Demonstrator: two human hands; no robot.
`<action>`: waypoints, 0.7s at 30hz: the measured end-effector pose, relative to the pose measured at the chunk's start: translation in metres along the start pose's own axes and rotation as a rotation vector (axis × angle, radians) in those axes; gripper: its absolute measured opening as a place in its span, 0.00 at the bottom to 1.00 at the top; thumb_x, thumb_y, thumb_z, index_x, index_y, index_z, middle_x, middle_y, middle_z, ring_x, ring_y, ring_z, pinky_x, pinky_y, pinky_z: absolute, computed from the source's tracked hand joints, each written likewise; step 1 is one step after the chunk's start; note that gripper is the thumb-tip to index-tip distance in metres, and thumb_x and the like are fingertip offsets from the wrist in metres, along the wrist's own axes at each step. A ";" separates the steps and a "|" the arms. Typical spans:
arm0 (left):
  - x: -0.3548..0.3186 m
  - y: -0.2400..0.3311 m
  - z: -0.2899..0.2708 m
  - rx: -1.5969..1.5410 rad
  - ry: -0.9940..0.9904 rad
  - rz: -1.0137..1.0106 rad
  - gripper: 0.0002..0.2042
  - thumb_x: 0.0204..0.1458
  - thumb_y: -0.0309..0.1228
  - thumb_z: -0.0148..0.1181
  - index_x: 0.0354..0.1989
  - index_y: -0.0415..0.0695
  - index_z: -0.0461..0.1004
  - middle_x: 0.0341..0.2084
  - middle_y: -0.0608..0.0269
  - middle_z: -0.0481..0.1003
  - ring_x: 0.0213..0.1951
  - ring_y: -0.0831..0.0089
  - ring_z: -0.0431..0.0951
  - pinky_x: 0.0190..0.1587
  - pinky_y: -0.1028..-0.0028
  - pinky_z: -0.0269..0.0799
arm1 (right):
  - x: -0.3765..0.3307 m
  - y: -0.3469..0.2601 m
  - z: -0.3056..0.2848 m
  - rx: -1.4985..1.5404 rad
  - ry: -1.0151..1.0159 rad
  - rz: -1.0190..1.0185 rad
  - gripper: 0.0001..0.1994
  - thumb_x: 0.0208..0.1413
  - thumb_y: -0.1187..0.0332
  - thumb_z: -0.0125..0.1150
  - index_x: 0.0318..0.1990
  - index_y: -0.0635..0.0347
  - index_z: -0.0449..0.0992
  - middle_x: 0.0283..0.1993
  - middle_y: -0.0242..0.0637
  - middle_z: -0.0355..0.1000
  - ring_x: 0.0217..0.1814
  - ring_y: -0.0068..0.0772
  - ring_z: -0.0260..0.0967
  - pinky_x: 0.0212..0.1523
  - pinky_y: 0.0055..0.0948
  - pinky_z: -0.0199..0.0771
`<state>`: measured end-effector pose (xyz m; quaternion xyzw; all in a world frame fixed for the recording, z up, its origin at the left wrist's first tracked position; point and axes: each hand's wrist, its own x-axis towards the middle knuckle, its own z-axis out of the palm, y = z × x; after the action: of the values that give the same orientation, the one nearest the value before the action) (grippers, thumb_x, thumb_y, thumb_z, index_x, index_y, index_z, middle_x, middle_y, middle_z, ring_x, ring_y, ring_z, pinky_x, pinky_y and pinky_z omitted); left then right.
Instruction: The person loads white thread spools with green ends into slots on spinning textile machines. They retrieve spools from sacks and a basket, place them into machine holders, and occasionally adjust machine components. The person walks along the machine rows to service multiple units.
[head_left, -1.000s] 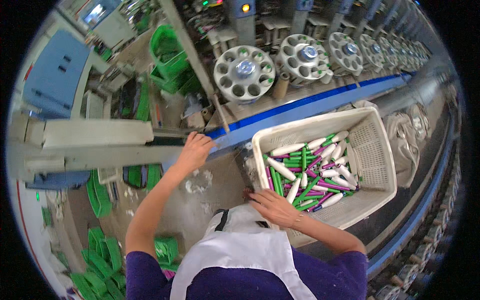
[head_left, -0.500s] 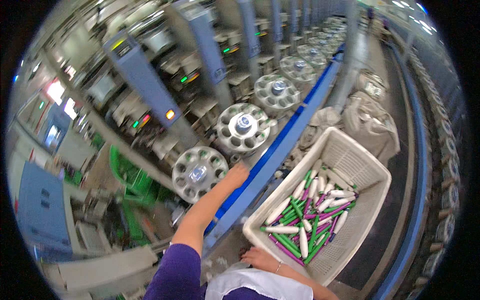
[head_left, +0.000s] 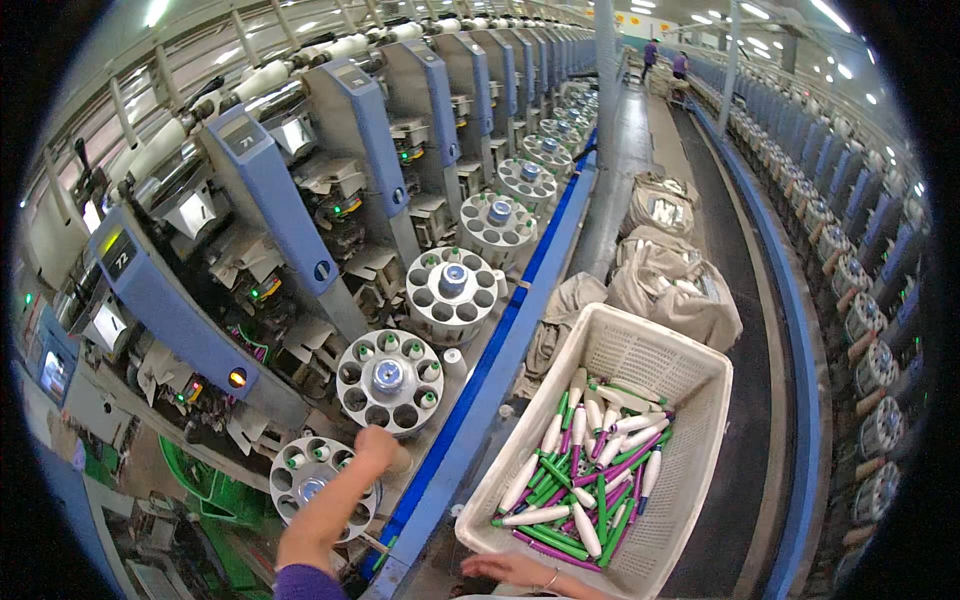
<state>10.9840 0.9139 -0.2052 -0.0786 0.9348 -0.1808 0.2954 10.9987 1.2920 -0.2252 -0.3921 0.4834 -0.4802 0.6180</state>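
1. Knuckles of the left hand (head_left: 380,450) lie between the nearest round magazine (head_left: 313,488) and the second round magazine (head_left: 388,377), just beside a brown tube (head_left: 402,461); its fingertips are hidden, so I can't say whether they are apart, together or clamped on something.

2. Bobbins (head_left: 586,530), white-wound or bare green and purple, lie jumbled in the white crate (head_left: 655,350); other green-tipped ones stand in pockets of both magazines.

3. Right hand (head_left: 505,567) is low beside the crate's near corner; its fingers look stretched out and slightly apart, with no bobbin visible in them; whether it touches the crate is unclear.

4. Reaching well here, I judge, means bringing the left arm over the blue rail (head_left: 473,400) and the magazine, sleeve and wrist clear of the standing tips; a knock could tilt one.

5. Keeping the right hand near the rim seems sound; it could steady the crate.
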 end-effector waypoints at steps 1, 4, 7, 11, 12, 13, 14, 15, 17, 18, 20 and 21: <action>-0.029 -0.020 -0.030 -0.058 0.058 -0.031 0.11 0.45 0.41 0.60 0.31 0.50 0.82 0.31 0.63 0.81 0.31 0.67 0.81 0.30 0.66 0.75 | 0.001 -0.023 -0.025 -0.153 0.113 -0.124 0.18 0.67 0.62 0.43 0.59 0.61 0.65 0.55 0.34 0.70 0.57 0.26 0.66 0.59 0.26 0.62; -0.141 -0.067 -0.103 -0.468 -0.036 -0.149 0.32 0.39 0.63 0.60 0.48 0.54 0.74 0.33 0.60 0.79 0.36 0.60 0.80 0.37 0.61 0.72 | 0.018 -0.092 -0.057 0.139 0.634 -0.120 0.21 0.66 0.60 0.42 0.61 0.64 0.63 0.59 0.37 0.66 0.60 0.32 0.62 0.62 0.30 0.59; -0.202 -0.041 -0.124 -0.991 0.155 -0.020 0.30 0.40 0.56 0.63 0.50 0.53 0.72 0.38 0.56 0.77 0.40 0.55 0.77 0.42 0.61 0.69 | 0.077 -0.152 -0.037 0.351 0.696 -0.273 0.32 0.63 0.47 0.32 0.67 0.61 0.51 0.69 0.40 0.50 0.71 0.34 0.46 0.68 0.34 0.44; -0.226 -0.023 -0.069 -1.200 0.207 -0.028 0.42 0.41 0.45 0.67 0.65 0.50 0.53 0.53 0.48 0.69 0.52 0.54 0.70 0.51 0.60 0.67 | 0.156 -0.198 0.044 0.291 0.310 -0.301 0.42 0.57 0.34 0.25 0.70 0.58 0.44 0.73 0.37 0.38 0.75 0.35 0.35 0.71 0.36 0.32; -0.237 -0.030 -0.047 -1.313 0.323 -0.071 0.40 0.41 0.43 0.67 0.64 0.50 0.54 0.53 0.50 0.68 0.53 0.56 0.70 0.52 0.60 0.66 | 0.169 -0.205 0.051 0.199 0.242 -0.300 0.45 0.55 0.31 0.24 0.70 0.57 0.42 0.75 0.36 0.35 0.76 0.35 0.32 0.71 0.37 0.29; -0.252 -0.044 -0.023 -1.430 0.509 -0.096 0.39 0.42 0.40 0.67 0.64 0.50 0.54 0.54 0.51 0.67 0.54 0.58 0.69 0.54 0.61 0.65 | 0.180 -0.212 0.053 0.067 0.179 -0.291 0.47 0.54 0.28 0.22 0.71 0.57 0.41 0.76 0.35 0.32 0.77 0.36 0.29 0.72 0.38 0.26; -0.269 -0.057 0.000 -1.520 0.756 -0.091 0.38 0.43 0.38 0.67 0.64 0.50 0.54 0.55 0.53 0.66 0.55 0.59 0.68 0.56 0.61 0.65 | 0.196 -0.218 0.053 -0.053 0.130 -0.303 0.46 0.54 0.28 0.21 0.70 0.55 0.45 0.76 0.35 0.32 0.77 0.36 0.29 0.72 0.38 0.27; -0.289 -0.073 0.020 -1.687 0.736 -0.200 0.35 0.46 0.33 0.65 0.63 0.50 0.55 0.54 0.57 0.66 0.56 0.64 0.67 0.58 0.64 0.64 | 0.212 -0.225 0.052 -0.171 0.082 -0.322 0.45 0.55 0.29 0.20 0.70 0.53 0.49 0.76 0.35 0.32 0.77 0.36 0.28 0.72 0.39 0.28; -0.320 -0.086 0.065 -2.297 0.741 -0.354 0.33 0.47 0.39 0.65 0.62 0.52 0.56 0.51 0.56 0.68 0.53 0.65 0.70 0.54 0.65 0.69 | 0.256 -0.232 0.064 -0.423 -0.007 -0.377 0.38 0.61 0.35 0.22 0.66 0.51 0.60 0.76 0.36 0.33 0.77 0.38 0.29 0.72 0.39 0.31; -0.331 -0.091 0.086 -2.430 0.856 -0.376 0.33 0.47 0.40 0.65 0.61 0.51 0.57 0.49 0.56 0.69 0.51 0.64 0.71 0.52 0.65 0.70 | 0.288 -0.237 0.073 -0.599 -0.073 -0.399 0.35 0.62 0.38 0.24 0.65 0.52 0.61 0.75 0.37 0.34 0.77 0.40 0.30 0.72 0.40 0.32; -0.340 -0.102 0.123 -2.638 1.020 -0.392 0.33 0.48 0.45 0.64 0.61 0.50 0.57 0.46 0.56 0.70 0.46 0.63 0.74 0.48 0.64 0.73 | 0.368 -0.247 0.100 -0.807 -0.167 -0.455 0.30 0.65 0.44 0.29 0.63 0.52 0.64 0.75 0.39 0.36 0.76 0.43 0.32 0.72 0.41 0.35; -0.343 -0.105 0.138 -2.708 1.074 -0.389 0.33 0.48 0.47 0.63 0.60 0.49 0.57 0.45 0.56 0.71 0.43 0.63 0.75 0.46 0.64 0.74 | 0.407 -0.250 0.116 -0.852 -0.199 -0.558 0.27 0.66 0.47 0.31 0.62 0.52 0.66 0.75 0.40 0.37 0.76 0.44 0.33 0.71 0.41 0.36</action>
<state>11.3473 0.8644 -0.0900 -0.3361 0.3574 0.7710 -0.4060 11.0875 0.8405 -0.0516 -0.7668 0.4520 -0.3474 0.2950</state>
